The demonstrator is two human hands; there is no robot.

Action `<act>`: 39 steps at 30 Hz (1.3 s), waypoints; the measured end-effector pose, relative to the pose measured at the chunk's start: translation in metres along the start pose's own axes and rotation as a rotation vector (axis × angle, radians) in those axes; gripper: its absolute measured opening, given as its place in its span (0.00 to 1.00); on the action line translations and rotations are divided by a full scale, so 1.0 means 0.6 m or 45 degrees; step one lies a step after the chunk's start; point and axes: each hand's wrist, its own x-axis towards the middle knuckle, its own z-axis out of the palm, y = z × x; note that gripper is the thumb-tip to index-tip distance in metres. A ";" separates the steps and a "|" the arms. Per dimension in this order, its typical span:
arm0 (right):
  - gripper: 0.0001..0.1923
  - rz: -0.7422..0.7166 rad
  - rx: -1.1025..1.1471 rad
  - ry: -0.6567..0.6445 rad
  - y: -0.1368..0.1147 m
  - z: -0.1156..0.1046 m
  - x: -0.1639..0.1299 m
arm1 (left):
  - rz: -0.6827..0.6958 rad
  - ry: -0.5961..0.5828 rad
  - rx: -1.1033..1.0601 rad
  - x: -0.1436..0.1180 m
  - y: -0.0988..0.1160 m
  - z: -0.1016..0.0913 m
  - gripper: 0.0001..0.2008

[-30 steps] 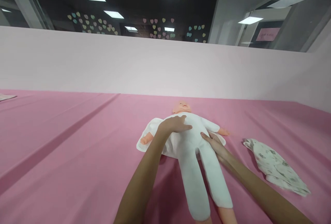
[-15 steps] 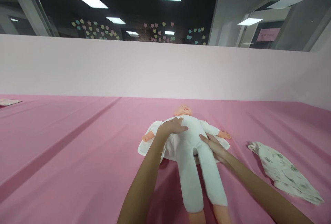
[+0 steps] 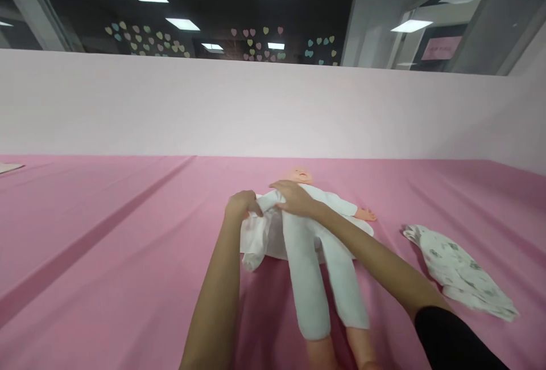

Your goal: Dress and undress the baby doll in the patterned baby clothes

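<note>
Biggest first: the pink sheet (image 3: 128, 256) fills the surface, and its long creases are a worry, because cloth dragged over them could catch or ruck up. On it, right of centre, lies the doll (image 3: 302, 233), on its back in white, head far, legs pointing near, and here's the main hazard: too hard a pull on the arm at the scene's left could twist the body or slide it off what lies beneath. That's the loose white cloth (image 3: 254, 242), partly under the doll, bunched on the left and poking out to the right; bunched like that, it might snag or fold over on itself. Well to the right, the printed cloth (image 3: 458, 270) lies folded, clear of both hands, though a sweep of the right forearm could perhaps knock it. Now the hands! The right hand (image 3: 296, 198) lies over the doll's shoulder, thumb apart from the fingers; whether it pinches or just steadies, I can't tell, and if it's only resting, the doll could slip. The left hand (image 3: 243, 205) is curled closed around the end of the doll's left-side sleeve, where small fingers, hidden from view, could get caught in the fabric.
</note>
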 end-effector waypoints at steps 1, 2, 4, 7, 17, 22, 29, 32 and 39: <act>0.28 -0.080 -0.020 -0.044 -0.004 0.017 0.016 | 0.004 0.077 0.007 -0.011 0.002 -0.010 0.24; 0.30 -0.129 -0.015 -0.062 -0.007 0.031 0.028 | 0.028 0.165 -0.009 -0.025 0.006 -0.022 0.25; 0.30 -0.134 0.062 -0.028 -0.007 0.050 0.041 | 0.136 0.270 -0.143 -0.054 0.012 -0.043 0.27; 0.23 -0.028 0.283 0.127 0.004 0.057 0.036 | 0.410 0.253 -0.509 -0.078 0.017 -0.062 0.27; 0.22 0.345 0.705 0.893 0.036 0.040 0.014 | -0.020 0.434 -0.913 0.069 0.037 0.050 0.36; 0.22 0.376 0.539 0.964 0.021 0.034 0.011 | -0.268 0.313 -0.467 0.083 0.013 0.089 0.47; 0.17 0.232 0.148 0.564 -0.003 0.065 0.029 | 0.040 0.505 -0.787 0.055 -0.021 0.012 0.34; 0.14 0.312 -0.161 0.263 -0.030 0.083 0.037 | 0.265 0.664 -1.015 0.026 -0.011 -0.021 0.33; 0.18 0.384 -0.461 0.066 -0.052 0.116 0.033 | 0.426 0.687 -0.792 -0.050 0.052 -0.046 0.38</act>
